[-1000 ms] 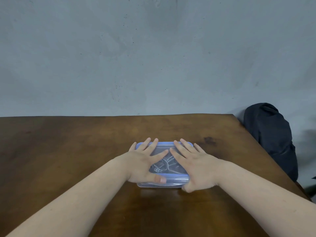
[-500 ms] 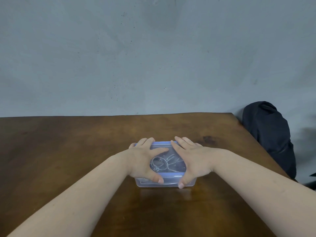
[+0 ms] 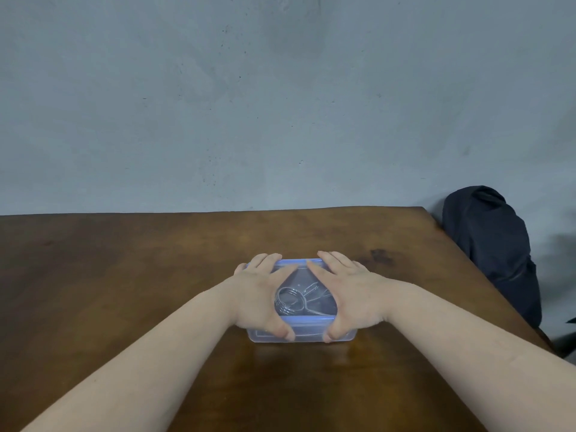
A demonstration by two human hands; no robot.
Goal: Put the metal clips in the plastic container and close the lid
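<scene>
- The container [image 3: 300, 335], clear plastic, sits on the brown table [image 3: 124, 275], near its middle and close to the person.
- The lid [image 3: 307, 321], clear with a blue rim, lies on top of the container.
- The clips [image 3: 296, 300], shiny metal wire, show through the lid between the two hands, inside the container.
- The left hand [image 3: 260, 294] lies palm down over the left part of the lid; its fingers reach to the far rim and its thumb hooks down over the near wall, so it clasps the container and lid together.
- The right hand [image 3: 349, 294] does the same on the right part: fingers spread to the far rim, thumb pressed on the near wall.
- The two forefingers nearly meet at the far edge of the lid.
- A dark bag [image 3: 492, 254] stands beyond the table's right edge, against the grey wall [image 3: 280, 104].
</scene>
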